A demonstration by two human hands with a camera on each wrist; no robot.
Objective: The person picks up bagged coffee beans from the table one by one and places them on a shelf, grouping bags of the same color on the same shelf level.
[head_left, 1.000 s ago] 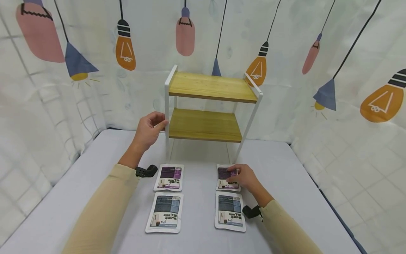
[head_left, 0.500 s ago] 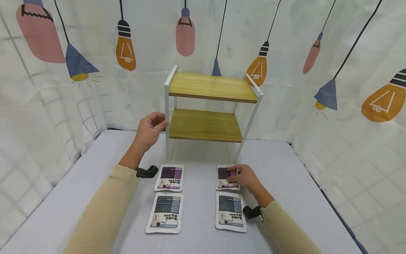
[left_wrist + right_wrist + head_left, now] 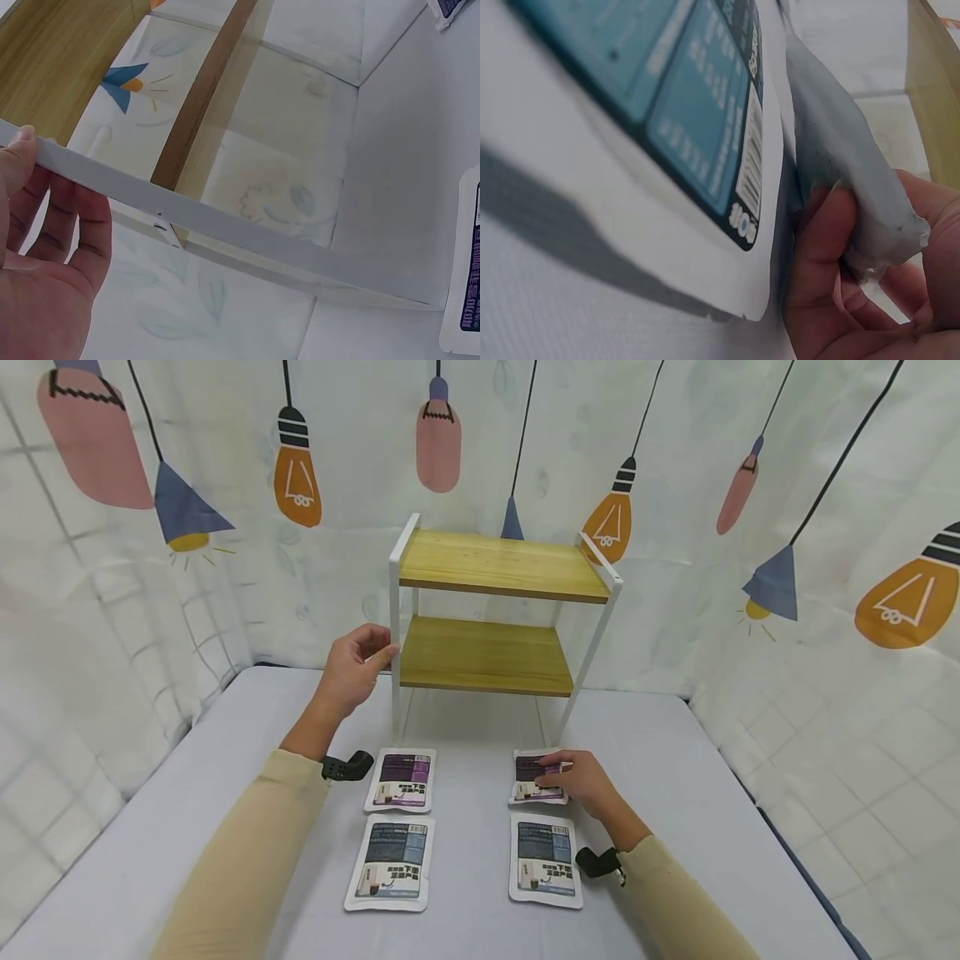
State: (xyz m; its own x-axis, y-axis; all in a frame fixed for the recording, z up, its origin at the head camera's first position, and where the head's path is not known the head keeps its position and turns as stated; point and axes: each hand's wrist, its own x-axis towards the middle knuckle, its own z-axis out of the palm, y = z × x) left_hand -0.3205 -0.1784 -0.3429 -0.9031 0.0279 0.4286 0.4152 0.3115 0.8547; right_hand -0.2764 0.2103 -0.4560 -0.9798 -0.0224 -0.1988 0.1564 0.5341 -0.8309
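Observation:
A two-tier shelf [image 3: 487,656] with wooden boards and a white frame stands at the back. My left hand [image 3: 352,667] pinches its left upright [image 3: 232,229] with thumb and fingers. At the right, my right hand [image 3: 588,783] holds the right edge of a purple-labelled pouch [image 3: 528,777]. In the right wrist view, fingers and thumb curl round that pouch's grey-white edge [image 3: 847,150]. Closer to me lies a blue-labelled pouch [image 3: 545,860], its label large in the right wrist view.
On the left lie another purple-labelled pouch [image 3: 401,781] and another blue-labelled pouch [image 3: 390,864], one behind the other. Everything rests on a white-covered table [image 3: 472,927]. A curtain [image 3: 360,460] printed with lamps encloses the back and sides.
The near end of the right purple-labelled pouch has risen slightly, away from the blue-labelled one, with my right hand shifting a little. My left hand stays on the shelf upright.

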